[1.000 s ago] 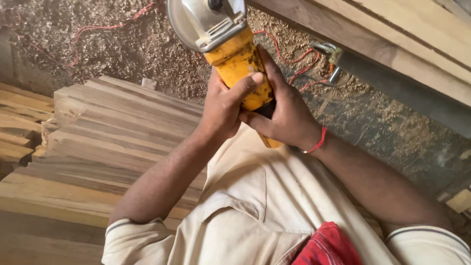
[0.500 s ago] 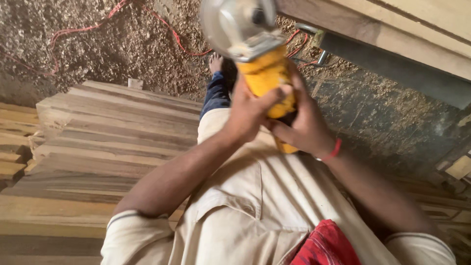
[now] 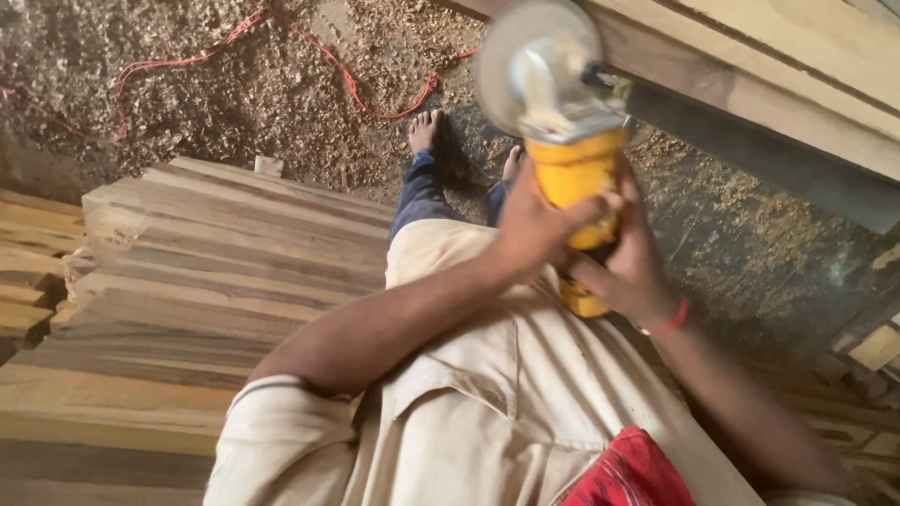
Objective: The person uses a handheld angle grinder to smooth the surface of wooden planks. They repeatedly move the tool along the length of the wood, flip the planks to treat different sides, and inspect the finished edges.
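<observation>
Both hands grip a yellow angle grinder with a grey metal guard and disc pointing away from me. My left hand wraps the yellow body from the left. My right hand, with a red band at the wrist, holds the body's lower right side. The disc end is close to a long wooden beam at the upper right; I cannot tell whether it touches. My bare feet show below the tool on the sawdust floor.
A stack of wooden planks fills the left side. A red cable snakes over the sawdust-covered floor at the top. More timber ends lie at the right edge.
The grinder and both hands have shifted right and slightly down in view, with the disc now nearer the beam. My feet have come into sight.
</observation>
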